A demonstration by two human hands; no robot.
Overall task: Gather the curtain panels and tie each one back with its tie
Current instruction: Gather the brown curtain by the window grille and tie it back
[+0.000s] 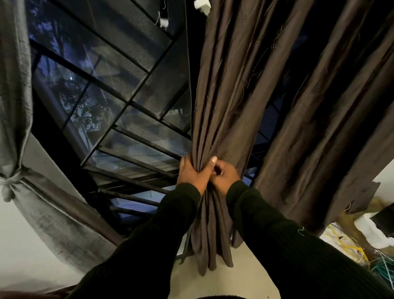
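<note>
We have the brown curtain panel (pixel 214 114) bunched into a tight rope of folds at the middle of the view, and both our hands are clamped around it at the same height. Our left hand (pixel 191 173) wraps the bundle from the left, fingers curled round the cloth; our right hand (pixel 224 173) closes on it from the right, thumb laid up against the folds. The two hands touch each other across the gathered fabric. Above our grip the panel fans out wide toward the top; below it the folds hang in a narrow tail between our dark ribbed sleeves (pixel 282 237).

We count three curtain panels. The one we hold and a second brown panel (pixel 331 118) just to its right are of smooth, slightly shiny cloth with fine stitched lines. The second hangs loose in broad pleats. The third, a grey panel (pixel 0 95) at far left, is coarser and matt, and it is already cinched by one grey tie (pixel 10 177) knotted around its waist.

Between the panels stands a window grille (pixel 122 122) of dark metal bars with fine mesh behind. At the right edge, near the floor, lies a tangle of yellow and green wires (pixel 367 260).
</note>
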